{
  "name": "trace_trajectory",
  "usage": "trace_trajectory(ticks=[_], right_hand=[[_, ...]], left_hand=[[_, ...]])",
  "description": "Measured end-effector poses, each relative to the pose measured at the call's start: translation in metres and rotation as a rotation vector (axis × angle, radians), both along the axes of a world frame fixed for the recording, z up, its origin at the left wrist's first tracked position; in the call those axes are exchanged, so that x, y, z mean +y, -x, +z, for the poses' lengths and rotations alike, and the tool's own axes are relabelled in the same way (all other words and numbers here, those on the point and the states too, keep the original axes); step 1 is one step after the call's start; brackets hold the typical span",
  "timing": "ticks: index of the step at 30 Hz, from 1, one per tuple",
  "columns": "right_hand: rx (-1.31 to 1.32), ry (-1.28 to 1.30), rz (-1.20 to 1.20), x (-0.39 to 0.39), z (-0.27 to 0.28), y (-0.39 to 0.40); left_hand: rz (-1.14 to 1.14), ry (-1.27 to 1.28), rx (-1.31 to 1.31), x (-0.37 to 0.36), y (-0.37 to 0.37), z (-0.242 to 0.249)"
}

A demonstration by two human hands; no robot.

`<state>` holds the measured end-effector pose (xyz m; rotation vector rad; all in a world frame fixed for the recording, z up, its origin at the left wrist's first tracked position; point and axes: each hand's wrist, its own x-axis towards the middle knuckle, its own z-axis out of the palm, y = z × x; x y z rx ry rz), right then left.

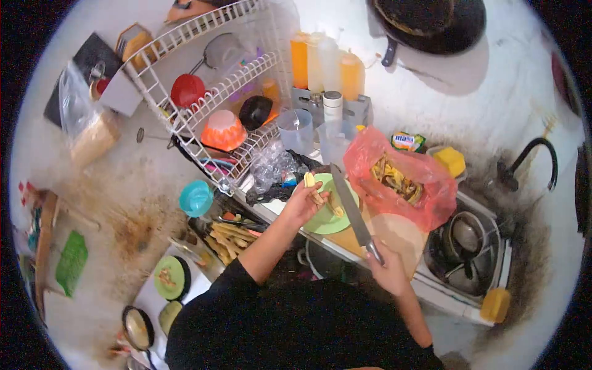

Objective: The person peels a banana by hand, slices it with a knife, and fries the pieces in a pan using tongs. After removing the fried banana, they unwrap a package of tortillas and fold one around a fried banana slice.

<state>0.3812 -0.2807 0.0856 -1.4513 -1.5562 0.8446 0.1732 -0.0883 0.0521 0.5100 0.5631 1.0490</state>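
Note:
My left hand (302,205) is closed round a pale yellow peeled banana (309,180), held over the left side of a light green plate (325,223). In my right hand (390,271) is the handle of a large kitchen knife (350,206). Its broad blade points up and away from me, crossing over the plate's right side. A small pale piece (338,211) lies on the plate. Beneath the knife is a wooden cutting board (404,237). To the right, an open red plastic bag (431,206) holds brown-yellow banana peels (394,179).
The sink (493,271), with pans in it, is at right. A white dish rack (213,92) stands at back left. Behind the plate are clear plastic jugs (296,131), sauce bottles (351,74) and crumpled plastic bags (274,169). A turquoise bowl (196,198) is at left.

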Motion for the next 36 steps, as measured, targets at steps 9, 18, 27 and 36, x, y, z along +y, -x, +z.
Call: trace_trajectory(ticks=[9, 18, 27, 36], right_hand=[[-0.209, -0.166, 0.152, -0.001, -0.004, -0.003], [-0.270, -0.320, 0.173, -0.015, -0.017, -0.024], [-0.364, -0.303, 0.055, -0.032, -0.013, -0.049], [-0.379, -0.365, 0.006, -0.034, -0.029, -0.060]], left_hand=[[-0.074, 0.061, -0.269, -0.039, -0.012, -0.004], [-0.060, 0.136, -0.057, -0.073, -0.048, 0.042], [-0.043, 0.160, -0.075, -0.081, -0.095, 0.062], [-0.113, 0.035, -0.151, -0.071, -0.119, 0.041]])
